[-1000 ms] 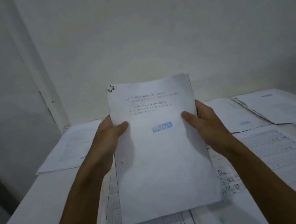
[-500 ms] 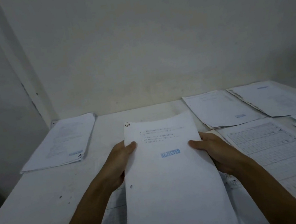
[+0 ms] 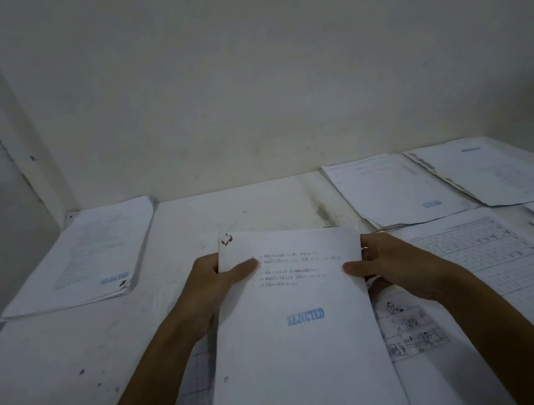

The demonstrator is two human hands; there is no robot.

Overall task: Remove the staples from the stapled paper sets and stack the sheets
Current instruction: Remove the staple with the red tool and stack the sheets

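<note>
- The paper set point(image 3: 298, 329), stamped "REJECTED" in blue, is held over the near middle of the tabletop point(image 3: 56, 355).
- Left hand point(image 3: 212, 286) grips its left edge — thumb on top, fingers beneath.
- Right hand point(image 3: 396, 266) grips the right edge likewise.
- A dark mark sits at the set's top-left corner.
- A stack point(image 3: 83, 257) lies far left — more sheets point(image 3: 395, 190) far right.

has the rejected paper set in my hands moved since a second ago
Yes. The paper set has come down from in front of the wall toward the table, both hands gripping it.
</note>
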